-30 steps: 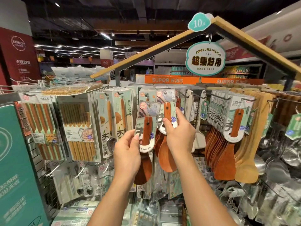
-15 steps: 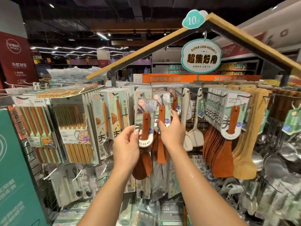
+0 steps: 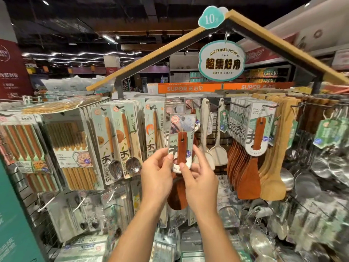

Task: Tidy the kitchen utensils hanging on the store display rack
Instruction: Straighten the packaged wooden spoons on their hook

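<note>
A carded wooden rice spoon (image 3: 181,142) is held upright in front of the display rack (image 3: 239,105) at centre. My left hand (image 3: 156,173) pinches the card's lower left edge with thumb and fingers. My right hand (image 3: 200,178) pinches its lower right part, thumb on the brown handle. The spoon's bowl (image 3: 177,195) hangs down behind my hands. More of the same rice spoons (image 3: 188,106) hang on the hook behind it.
Chopstick packs (image 3: 71,146) and carded metal spoons (image 3: 120,144) hang left. White spatulas (image 3: 217,140), a row of wooden spatulas (image 3: 256,140) and steel ladles (image 3: 321,167) hang right. A teal sign panel (image 3: 13,214) stands at far left. A house-shaped frame (image 3: 283,44) tops the rack.
My right hand left the second hanging spoon and came to the front card. Both hands now pinch one rice spoon, drawn nearer and a little right.
</note>
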